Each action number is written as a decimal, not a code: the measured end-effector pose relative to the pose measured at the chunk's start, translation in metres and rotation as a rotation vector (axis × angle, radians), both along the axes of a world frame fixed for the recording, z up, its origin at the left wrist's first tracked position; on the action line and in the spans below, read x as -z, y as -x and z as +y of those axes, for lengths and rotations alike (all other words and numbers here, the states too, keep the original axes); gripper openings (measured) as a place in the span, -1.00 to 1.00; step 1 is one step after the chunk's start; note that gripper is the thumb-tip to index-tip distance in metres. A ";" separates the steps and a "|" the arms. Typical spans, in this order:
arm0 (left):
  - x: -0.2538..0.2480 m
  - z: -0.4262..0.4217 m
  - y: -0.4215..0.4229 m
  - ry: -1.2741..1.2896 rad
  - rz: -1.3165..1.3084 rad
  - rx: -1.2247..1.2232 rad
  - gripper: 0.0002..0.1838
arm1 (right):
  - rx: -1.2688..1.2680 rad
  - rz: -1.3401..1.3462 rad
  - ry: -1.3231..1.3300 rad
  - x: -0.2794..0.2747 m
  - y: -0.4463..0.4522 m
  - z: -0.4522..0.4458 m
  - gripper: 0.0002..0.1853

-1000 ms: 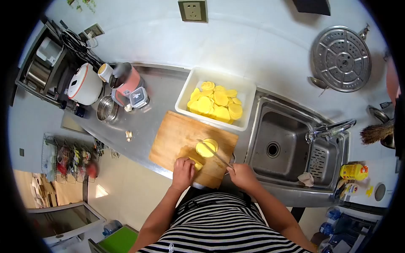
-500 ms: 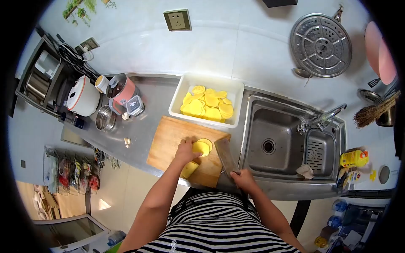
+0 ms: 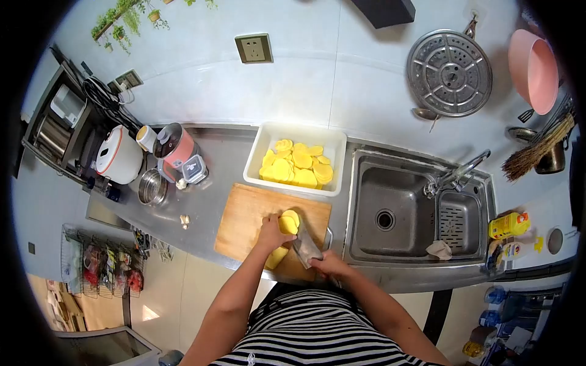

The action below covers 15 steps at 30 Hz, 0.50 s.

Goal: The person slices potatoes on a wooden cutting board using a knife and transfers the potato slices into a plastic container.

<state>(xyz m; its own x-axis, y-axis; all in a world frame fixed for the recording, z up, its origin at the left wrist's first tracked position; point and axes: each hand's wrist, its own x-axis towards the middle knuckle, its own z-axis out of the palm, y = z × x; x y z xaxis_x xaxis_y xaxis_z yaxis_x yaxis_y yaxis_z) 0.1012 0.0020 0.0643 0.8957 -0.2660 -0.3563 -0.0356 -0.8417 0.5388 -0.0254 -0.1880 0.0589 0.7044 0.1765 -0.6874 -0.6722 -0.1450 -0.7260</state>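
My left hand (image 3: 270, 233) is closed around the edge of a few round yellow potato slices (image 3: 290, 221) over the wooden cutting board (image 3: 235, 222). With my right hand (image 3: 330, 265) I grip the handle of a cleaver (image 3: 307, 247). Its broad blade slants up to the slices, close against their right side; whether it lies under them I cannot tell. A peeled chunk of potato (image 3: 276, 258) rests on the board below my left hand, partly covered by it. Behind the board, a white plastic tub (image 3: 250, 165) holds many more potato slices (image 3: 302, 160).
A steel sink (image 3: 390, 183) with a faucet (image 3: 455, 178) is on the right. On the left stand a pink blender-like appliance (image 3: 178, 146), a lidded container (image 3: 195, 168), a metal bowl (image 3: 152, 186) and a white cooker (image 3: 119, 157). Garlic cloves (image 3: 185, 221) lie on the counter.
The cleaver has moved left, from the board's right side to the slices. My left hand has closed on the slices, which are now gathered together. The camera view has shifted slightly.
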 end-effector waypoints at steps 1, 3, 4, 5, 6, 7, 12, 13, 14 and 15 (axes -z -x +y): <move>0.001 0.001 -0.001 0.018 -0.004 0.001 0.01 | -0.052 -0.044 0.023 -0.004 -0.003 0.004 -0.67; -0.002 0.003 -0.002 0.041 0.032 -0.033 0.04 | 0.004 -0.031 0.002 -0.012 -0.003 0.005 -0.65; -0.007 0.004 -0.001 0.098 0.054 -0.056 0.03 | -0.052 -0.075 0.064 -0.014 -0.004 0.004 -0.64; -0.010 0.005 -0.001 0.155 0.074 -0.078 0.03 | -0.107 -0.119 0.126 -0.016 -0.005 0.004 -0.64; -0.010 0.006 -0.001 0.159 0.071 -0.081 0.03 | -0.111 -0.123 0.129 -0.018 -0.006 0.004 -0.64; -0.009 0.005 -0.001 0.228 0.023 -0.094 0.02 | -0.078 -0.139 0.142 -0.019 -0.007 0.005 -0.62; -0.019 -0.005 -0.027 0.485 -0.171 -0.021 -0.08 | 0.000 -0.139 0.152 -0.063 -0.024 0.004 -0.62; -0.036 -0.010 -0.034 0.536 -0.132 -0.029 -0.10 | 0.039 -0.192 0.134 -0.071 -0.030 0.004 -0.64; -0.050 -0.015 -0.042 0.587 -0.093 -0.036 -0.11 | 0.078 -0.245 0.116 -0.077 -0.035 0.003 -0.66; -0.055 -0.019 -0.052 0.591 -0.099 -0.029 -0.11 | 0.083 -0.252 0.120 -0.078 -0.040 0.001 -0.66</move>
<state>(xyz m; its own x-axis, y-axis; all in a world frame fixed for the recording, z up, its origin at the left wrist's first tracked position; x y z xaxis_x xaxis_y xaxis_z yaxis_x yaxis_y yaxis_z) 0.1530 -0.0174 0.1197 0.9271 -0.3683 -0.0699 -0.0909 -0.4017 0.9112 0.0150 -0.1868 0.1368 0.8645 0.0388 -0.5011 -0.4857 -0.1918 -0.8528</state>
